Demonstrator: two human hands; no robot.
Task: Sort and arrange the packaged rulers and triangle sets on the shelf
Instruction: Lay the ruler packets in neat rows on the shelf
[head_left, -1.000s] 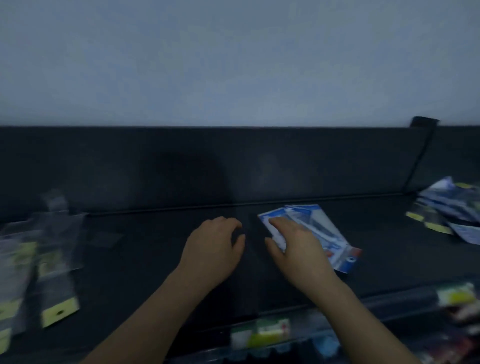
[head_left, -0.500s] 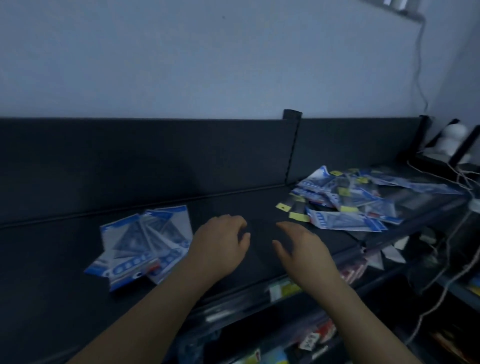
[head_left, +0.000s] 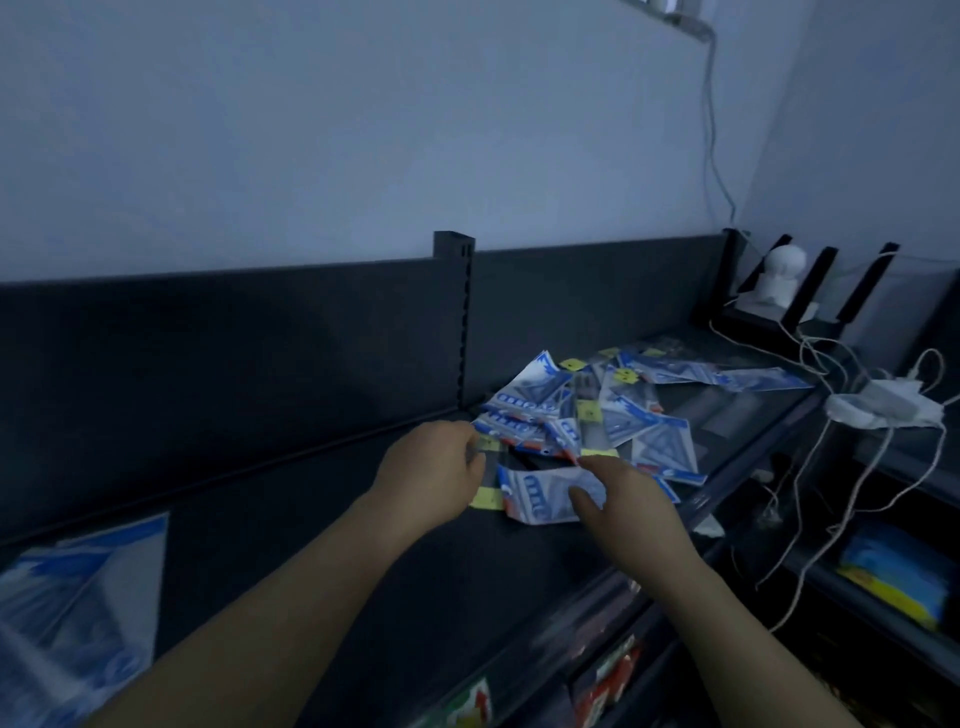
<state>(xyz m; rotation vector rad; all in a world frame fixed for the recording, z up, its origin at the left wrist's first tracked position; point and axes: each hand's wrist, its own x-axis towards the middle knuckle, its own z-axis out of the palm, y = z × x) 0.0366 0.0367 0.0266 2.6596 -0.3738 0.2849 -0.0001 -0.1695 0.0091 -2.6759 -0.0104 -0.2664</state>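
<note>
Dark shelf (head_left: 311, 545) | power strip (head_left: 883, 408) right | post (head_left: 453, 322) behind packet pile (head_left: 597, 415)

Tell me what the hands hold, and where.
Cannot tell. The left hand touches the edge of a clear packet; the right hand spreads over the right end of a blue packet. No closed grip shows.

Pale bluish wall (head_left: 311, 130), dimly lit, a cable (head_left: 710, 130) running down it.

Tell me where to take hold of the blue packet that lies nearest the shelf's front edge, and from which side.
Probably its right end, coming from the front. The nearest blue packet lies flat with its long side across, and the right hand is at that end. Pinch the thin edge, since the flat face offers no grip.
</note>
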